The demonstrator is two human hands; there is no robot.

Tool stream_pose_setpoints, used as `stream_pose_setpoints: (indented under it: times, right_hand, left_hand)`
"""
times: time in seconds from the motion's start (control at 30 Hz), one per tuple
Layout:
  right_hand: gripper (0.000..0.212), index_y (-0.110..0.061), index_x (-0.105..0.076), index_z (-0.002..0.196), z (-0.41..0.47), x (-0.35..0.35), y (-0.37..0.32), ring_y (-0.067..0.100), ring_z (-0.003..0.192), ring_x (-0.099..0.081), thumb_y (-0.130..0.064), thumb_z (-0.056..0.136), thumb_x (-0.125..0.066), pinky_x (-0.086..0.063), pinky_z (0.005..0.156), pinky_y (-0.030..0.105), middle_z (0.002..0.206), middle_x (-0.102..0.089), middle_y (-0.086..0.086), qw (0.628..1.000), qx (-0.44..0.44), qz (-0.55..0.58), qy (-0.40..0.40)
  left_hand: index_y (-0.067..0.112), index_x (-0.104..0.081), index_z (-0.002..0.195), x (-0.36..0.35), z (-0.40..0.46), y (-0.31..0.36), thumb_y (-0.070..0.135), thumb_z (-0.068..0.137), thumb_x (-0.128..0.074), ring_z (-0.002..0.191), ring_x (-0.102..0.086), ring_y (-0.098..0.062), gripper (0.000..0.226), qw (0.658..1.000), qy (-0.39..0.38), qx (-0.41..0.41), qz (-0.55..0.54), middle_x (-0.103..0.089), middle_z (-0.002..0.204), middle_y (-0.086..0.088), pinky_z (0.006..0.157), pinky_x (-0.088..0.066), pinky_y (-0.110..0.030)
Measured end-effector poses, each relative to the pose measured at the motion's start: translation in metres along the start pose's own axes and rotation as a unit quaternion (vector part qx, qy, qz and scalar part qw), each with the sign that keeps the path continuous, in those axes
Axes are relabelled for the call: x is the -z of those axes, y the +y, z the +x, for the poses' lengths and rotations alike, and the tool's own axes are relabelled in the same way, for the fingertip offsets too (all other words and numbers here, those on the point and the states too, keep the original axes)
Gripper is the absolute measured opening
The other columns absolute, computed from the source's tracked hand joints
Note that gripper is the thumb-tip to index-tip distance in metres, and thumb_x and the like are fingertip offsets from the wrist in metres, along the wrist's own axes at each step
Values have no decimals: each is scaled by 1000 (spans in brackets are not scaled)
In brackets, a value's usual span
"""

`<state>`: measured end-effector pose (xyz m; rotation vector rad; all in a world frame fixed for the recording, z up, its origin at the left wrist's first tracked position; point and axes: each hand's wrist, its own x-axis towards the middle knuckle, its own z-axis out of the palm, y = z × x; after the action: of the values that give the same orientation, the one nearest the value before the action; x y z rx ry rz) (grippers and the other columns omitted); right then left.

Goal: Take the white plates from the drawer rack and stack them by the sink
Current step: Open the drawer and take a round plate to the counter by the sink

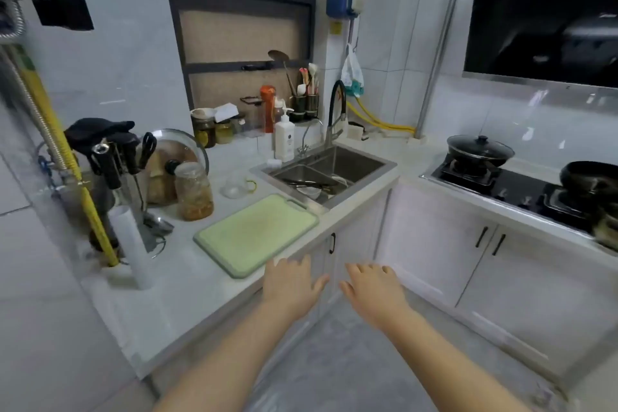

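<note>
Steel sink (pixel 384 166), flat green board (pixel 255 235) — both hands (pixel 292 284) (pixel 374 288) empty, fingers spread.

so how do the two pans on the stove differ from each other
The near pan has no lid that I can see and is cut off by the picture's right edge; the far pan carries a lid with a knob and shows whole. The far pan sits nearer the sink. Both are black and rest on the stove burners.

both forearms are bare, no sleeves in view; left hand (pixel 290 283) at 7 o'clock, right hand (pixel 374 288) at 5 o'clock, wear nothing.
</note>
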<state>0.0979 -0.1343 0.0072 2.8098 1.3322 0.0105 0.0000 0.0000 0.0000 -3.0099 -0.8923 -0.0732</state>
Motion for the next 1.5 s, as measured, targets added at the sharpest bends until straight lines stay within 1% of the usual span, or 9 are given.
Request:
stream_pose_setpoints:
  times: [0.2, 0.37, 0.53, 0.7, 0.8, 0.93, 1.2, 1.33, 1.5]
  right_hand:
    - [45, -18, -46, 130, -4, -45, 12, 27, 121, -52, -45, 98, -29, -37, 97, 40, 129, -59, 3, 999, 39, 18, -24]
    - [44, -18, -48, 127, -14, -81, 21, 26, 119, -53, -45, 97, -30, -39, 94, 38, 128, -58, 3, 996, 61, 37, -52]
    - [48, -16, -42, 135, -30, -117, 25, 27, 122, -51, -43, 96, -33, -39, 97, 39, 131, -55, 5, 990, 73, 50, -111]
    - [53, -15, -36, 141, -38, -145, 25, 27, 124, -50, -44, 97, -32, -39, 99, 39, 135, -54, 6, 982, 73, 61, -164]
    - [52, -15, -38, 140, -38, -156, 22, 29, 122, -52, -43, 97, -32, -39, 98, 40, 131, -57, 8, 978, 65, 70, -185]
    - [52, -16, -38, 140, -30, -167, 20, 29, 121, -52, -44, 97, -31, -39, 98, 39, 131, -58, 10, 974, 56, 73, -205]
    - [47, -14, -49, 128, 1, -173, 11, 29, 119, -54, -44, 97, -32, -39, 98, 39, 127, -59, 11, 966, 25, 71, -247]
    - [49, -12, -47, 130, 18, -179, 1, 28, 119, -53, -45, 98, -30, -39, 99, 40, 129, -57, 12, 960, 20, 64, -270]
    - [48, -11, -49, 128, 41, -185, -11, 28, 118, -53, -43, 99, -30, -38, 98, 39, 127, -58, 12, 958, 24, 58, -279]
  left_hand:
    - [20, -46, 130, -37, -14, 15, 63, 89, -26, 120, -50, -27, 62, 998, -49, 31, -14, -60, 126, -7, 101, -33, -45]
    - [20, -53, 121, -69, -31, 23, 61, 89, -30, 116, -52, -28, 57, 996, -67, 51, -33, -61, 122, -7, 92, -37, -40]
    - [18, -57, 119, -98, -52, 30, 60, 89, -32, 112, -56, -29, 57, 989, -126, 74, -34, -63, 119, -8, 90, -41, -41]
    - [15, -61, 105, -118, -62, 35, 59, 90, -34, 106, -60, -31, 54, 981, -174, 78, -22, -66, 110, -11, 87, -42, -39]
    - [14, -63, 105, -129, -60, 35, 59, 90, -32, 103, -62, -31, 56, 974, -211, 84, -28, -68, 109, -11, 83, -44, -37]
    - [14, -64, 104, -145, -54, 33, 57, 90, -34, 106, -61, -32, 54, 964, -248, 84, -39, -67, 112, -12, 86, -46, -36]
    - [16, -65, 95, -172, -25, 10, 57, 89, -39, 103, -63, -29, 49, 957, -266, 81, -77, -69, 107, -10, 80, -49, -35]
    - [16, -65, 93, -189, -11, -10, 55, 89, -37, 99, -64, -28, 48, 953, -273, 92, -94, -70, 104, -9, 76, -48, -33]
    - [17, -64, 98, -201, 3, -25, 54, 89, -35, 102, -63, -27, 48, 947, -286, 105, -100, -69, 107, -8, 80, -47, -32]
